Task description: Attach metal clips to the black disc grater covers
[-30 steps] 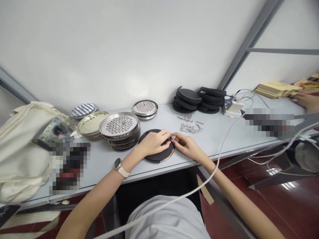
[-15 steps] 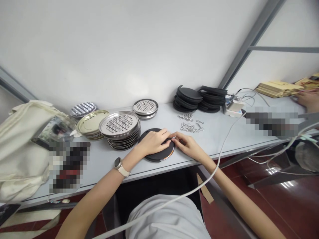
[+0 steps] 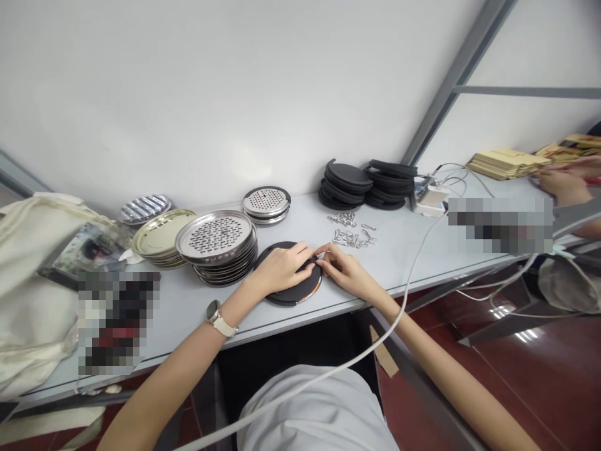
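In front of me a black round disc (image 3: 288, 294) lies on the table, a dark strip along part of its edge. A shiny metal rim shows at its lower right. My left hand (image 3: 285, 268) lies across the disc and holds it, fingers reaching to its right edge. At that edge my right hand (image 3: 345, 270) pinches the rim strip between thumb and fingers; the exact spot is partly hidden by the fingertips. Beyond my right hand lies a heap of small metal clips (image 3: 352, 239), with another heap (image 3: 342, 219) behind it.
Perforated metal discs (image 3: 218, 237) are stacked left of my hands, with gold-coloured lids (image 3: 162, 235) further left. Black discs (image 3: 347, 178) stand in piles at the back. A white cable (image 3: 406, 297) crosses over my right arm. At far right are another person's hands (image 3: 563, 181).
The view has shifted slightly, so things sit a little further left. Both hands stay at the disc's right edge, with little visible movement. The other person's hands at right have moved.
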Demonstrator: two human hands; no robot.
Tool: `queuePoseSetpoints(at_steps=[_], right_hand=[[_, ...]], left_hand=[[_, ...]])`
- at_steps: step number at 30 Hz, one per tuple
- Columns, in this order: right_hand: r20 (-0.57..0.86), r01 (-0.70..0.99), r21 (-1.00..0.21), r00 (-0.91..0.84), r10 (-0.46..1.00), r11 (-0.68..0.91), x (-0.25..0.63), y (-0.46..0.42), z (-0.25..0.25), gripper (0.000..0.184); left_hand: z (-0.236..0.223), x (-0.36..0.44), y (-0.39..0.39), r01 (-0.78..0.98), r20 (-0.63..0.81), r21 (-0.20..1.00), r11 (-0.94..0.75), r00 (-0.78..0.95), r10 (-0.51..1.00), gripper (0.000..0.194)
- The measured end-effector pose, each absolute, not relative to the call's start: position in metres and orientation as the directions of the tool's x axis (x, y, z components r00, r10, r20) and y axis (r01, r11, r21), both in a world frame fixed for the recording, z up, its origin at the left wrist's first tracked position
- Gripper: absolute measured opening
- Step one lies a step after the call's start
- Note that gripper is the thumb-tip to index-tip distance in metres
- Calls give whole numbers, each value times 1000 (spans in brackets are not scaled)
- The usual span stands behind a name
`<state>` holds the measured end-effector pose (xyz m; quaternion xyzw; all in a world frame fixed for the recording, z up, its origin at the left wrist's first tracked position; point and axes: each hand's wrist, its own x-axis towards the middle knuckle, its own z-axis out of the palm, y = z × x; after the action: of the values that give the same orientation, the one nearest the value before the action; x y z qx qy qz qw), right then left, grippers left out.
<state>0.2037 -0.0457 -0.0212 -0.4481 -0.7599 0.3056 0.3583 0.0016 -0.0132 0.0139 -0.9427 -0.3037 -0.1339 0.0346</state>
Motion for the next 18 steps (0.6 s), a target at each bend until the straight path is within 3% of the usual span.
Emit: queuePoseSetpoints(at_steps=[18], right_hand=[[318,401,-827,-245,916,394,204,-44,-23,19]], left_hand=[[13,2,-13,579,260,1,-816,787,559,22]])
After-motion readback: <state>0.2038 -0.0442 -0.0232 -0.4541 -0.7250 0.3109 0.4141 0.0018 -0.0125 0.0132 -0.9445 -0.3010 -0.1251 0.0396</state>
